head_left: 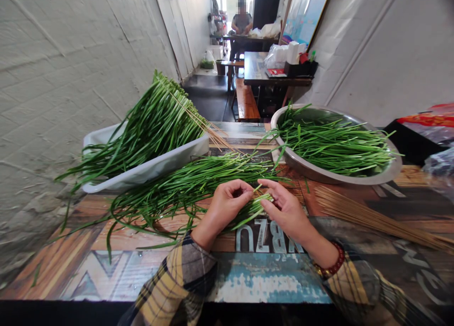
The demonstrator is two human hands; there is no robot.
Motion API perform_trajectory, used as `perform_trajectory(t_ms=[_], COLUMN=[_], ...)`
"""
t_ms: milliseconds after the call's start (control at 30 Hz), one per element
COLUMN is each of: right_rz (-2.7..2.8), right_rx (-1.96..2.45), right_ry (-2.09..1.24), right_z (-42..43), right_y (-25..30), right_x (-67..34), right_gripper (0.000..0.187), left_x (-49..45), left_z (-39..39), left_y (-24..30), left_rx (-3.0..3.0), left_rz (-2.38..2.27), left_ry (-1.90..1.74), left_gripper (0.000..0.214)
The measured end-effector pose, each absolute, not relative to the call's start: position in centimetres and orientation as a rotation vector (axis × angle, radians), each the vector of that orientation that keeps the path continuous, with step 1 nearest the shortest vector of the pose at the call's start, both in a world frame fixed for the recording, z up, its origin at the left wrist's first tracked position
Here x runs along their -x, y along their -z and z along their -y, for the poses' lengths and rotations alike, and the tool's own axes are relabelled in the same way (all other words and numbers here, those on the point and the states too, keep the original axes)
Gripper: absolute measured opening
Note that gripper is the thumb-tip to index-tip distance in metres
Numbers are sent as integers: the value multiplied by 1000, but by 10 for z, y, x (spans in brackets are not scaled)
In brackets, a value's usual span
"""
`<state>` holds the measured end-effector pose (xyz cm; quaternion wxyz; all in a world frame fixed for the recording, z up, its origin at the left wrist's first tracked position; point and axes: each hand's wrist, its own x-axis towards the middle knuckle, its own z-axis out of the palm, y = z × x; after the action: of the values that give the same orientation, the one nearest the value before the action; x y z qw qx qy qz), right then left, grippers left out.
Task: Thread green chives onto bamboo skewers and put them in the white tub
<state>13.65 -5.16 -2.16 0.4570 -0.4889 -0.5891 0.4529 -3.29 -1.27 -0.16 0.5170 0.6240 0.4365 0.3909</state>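
Long green garlic chives (198, 175) lie in a loose heap across the table in front of me. My left hand (232, 201) pinches a chive near its pale end between thumb and fingertips. Beside it, my right hand (285, 205) has its thumb and index finger apart, close around the cut ends of a small bunch of chives (253, 210). Its thumb lies against those pale ends, and its other fingers are partly hidden. On the left, chives threaded on thin wooden skewers (189, 113) are piled over a white plastic tray (166, 167).
A steel basin (336, 178) of loose chives stands at the right rear. Bare bamboo skewers (369, 215) fan out near the right edge, beside plastic bags (441, 167). Farther back are a bench (246, 99), a dark table (255, 68) and a seated person (242, 22).
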Motion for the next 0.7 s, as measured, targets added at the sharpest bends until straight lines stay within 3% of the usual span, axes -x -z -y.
perform_trajectory(t_ms=[400,700], right_rz=[1430,1477], right_rx=[1181,1180], right_ry=[-1093,-1113], right_z=[50,52], right_y=[29,33], right_x=[-136,-139], right_gripper=[28,36], left_x=[32,31], left_z=[13,18], left_y=[-2,0], left_rx=[-1661,-1737], left_rz=[-955,-965], left_ry=[-916,-785], left_gripper=[12,26])
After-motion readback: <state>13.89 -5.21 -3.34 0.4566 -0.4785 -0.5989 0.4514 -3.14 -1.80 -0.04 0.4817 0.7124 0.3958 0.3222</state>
